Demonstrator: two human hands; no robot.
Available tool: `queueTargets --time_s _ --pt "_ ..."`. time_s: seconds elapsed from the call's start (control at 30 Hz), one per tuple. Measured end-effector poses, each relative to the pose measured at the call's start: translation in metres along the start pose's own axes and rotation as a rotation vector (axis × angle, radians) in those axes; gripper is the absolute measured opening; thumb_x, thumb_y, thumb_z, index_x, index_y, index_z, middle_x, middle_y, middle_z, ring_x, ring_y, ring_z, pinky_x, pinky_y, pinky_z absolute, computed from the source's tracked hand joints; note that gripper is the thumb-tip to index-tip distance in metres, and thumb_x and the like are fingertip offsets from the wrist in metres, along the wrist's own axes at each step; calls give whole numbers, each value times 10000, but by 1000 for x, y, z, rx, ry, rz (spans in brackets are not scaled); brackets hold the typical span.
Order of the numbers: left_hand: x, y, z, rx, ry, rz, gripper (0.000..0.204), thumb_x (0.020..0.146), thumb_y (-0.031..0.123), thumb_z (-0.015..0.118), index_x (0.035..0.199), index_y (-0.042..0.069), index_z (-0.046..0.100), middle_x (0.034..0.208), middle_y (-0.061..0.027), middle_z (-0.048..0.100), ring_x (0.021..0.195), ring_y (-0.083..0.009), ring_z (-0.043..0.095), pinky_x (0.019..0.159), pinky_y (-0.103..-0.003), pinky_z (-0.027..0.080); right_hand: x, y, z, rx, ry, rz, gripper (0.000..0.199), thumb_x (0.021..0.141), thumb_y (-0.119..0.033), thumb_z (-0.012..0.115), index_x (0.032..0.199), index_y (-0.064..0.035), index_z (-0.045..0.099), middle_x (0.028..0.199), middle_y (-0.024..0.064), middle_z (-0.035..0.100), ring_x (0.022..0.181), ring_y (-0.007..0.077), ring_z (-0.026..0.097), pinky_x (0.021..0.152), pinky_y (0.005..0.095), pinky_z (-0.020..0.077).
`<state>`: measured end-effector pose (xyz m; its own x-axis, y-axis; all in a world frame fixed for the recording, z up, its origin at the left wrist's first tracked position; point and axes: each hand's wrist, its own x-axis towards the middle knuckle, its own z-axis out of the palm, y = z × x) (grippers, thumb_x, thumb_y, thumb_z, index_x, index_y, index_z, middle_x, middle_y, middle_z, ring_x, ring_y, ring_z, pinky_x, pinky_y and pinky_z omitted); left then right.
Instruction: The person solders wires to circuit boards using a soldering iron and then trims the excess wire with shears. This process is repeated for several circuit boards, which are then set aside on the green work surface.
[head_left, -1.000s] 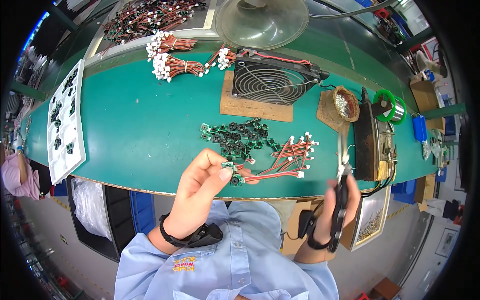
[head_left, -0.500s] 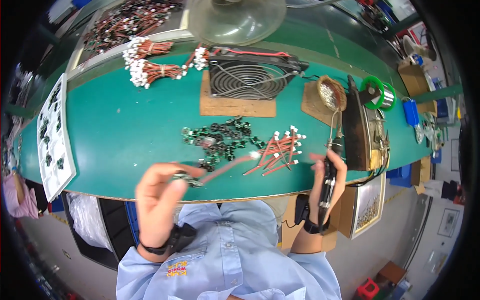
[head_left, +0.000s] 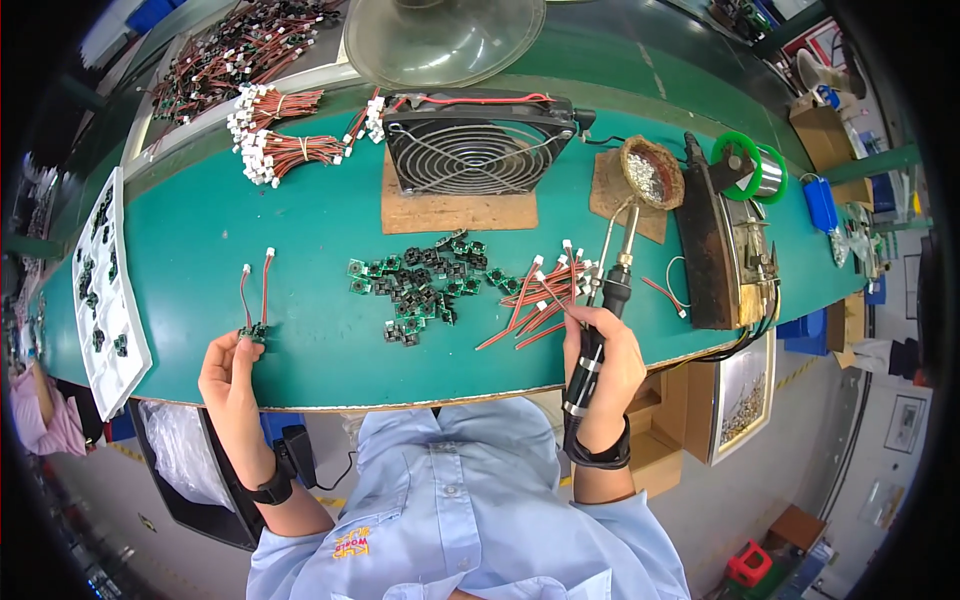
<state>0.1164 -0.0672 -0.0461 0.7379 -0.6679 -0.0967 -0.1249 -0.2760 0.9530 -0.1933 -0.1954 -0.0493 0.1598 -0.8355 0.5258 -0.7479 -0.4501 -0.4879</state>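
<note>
Pinched between thumb and fingers of my left hand (head_left: 234,372) are small green circuit boards (head_left: 254,333), with two red-and-dark cables (head_left: 267,285) standing up from them, white plugs at the far ends. My right hand (head_left: 606,368) is wrapped round a black-handled soldering iron (head_left: 612,292), with a thin metal tube running alongside its shaft. The iron's tip points away from me, near a round bowl (head_left: 650,172). My right fingertips are at the edge of a pile of short cables (head_left: 545,300); whether they pinch one is unclear. Left of that lies a heap of small boards (head_left: 425,285).
A fan with a wire guard (head_left: 478,150) stands at the back on a brown board (head_left: 455,214). Bundled cables (head_left: 290,150) lie back left. A white tray (head_left: 130,350) holds boards at far left. On the right are a dark metal stand (head_left: 708,250) and a green solder spool (head_left: 735,160).
My left hand has moved left, carrying the boards away from the heap. My right hand has swung left with the soldering iron, its fingers now at the cable pile.
</note>
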Motion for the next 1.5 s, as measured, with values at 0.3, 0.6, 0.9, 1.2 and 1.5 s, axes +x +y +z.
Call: queueTargets --time_s 0.3,0.6,0.9,1.2,1.5 --pt "-4 14 15 630 178 360 120 820 70 600 911 -9 606 767 -58 630 720 -143 555 715 -259 408 -8 -13 -13 556 -35 63 388 745 98 636 1035 -44 421 817 123 625 754 187 628 703 290 490" --pt "6 22 16 471 176 345 168 797 59 610 949 -9 597 846 -109 622 811 -224 571 744 -329 423 -16 -19 -11 665 36 235 431 745 106 637 1054 -55 384 814 130 595 761 204 618 714 303 486" --pt "-38 47 75 492 -283 453 287 732 45 658 1002 0 573 922 -126 562 840 -273 552 768 -347 429 -20 -33 -12 769 -197 196 418 751 107 635 1036 -61 379 796 101 579 705 141 578 668 263 470" --pt "-33 43 94 572 -382 644 283 684 41 708 930 -1 574 913 -109 554 778 -242 556 660 -318 451 -14 -37 -19 1019 -274 370 391 766 74 650 1044 -56 409 803 72 601 653 77 557 587 207 449" --pt "-49 59 82 56 -549 181 140 827 41 590 948 -14 547 838 -107 593 729 -191 582 638 -281 482 -6 -45 -27 1181 -353 601 430 758 66 645 1052 -82 368 788 76 575 701 86 538 601 195 417"
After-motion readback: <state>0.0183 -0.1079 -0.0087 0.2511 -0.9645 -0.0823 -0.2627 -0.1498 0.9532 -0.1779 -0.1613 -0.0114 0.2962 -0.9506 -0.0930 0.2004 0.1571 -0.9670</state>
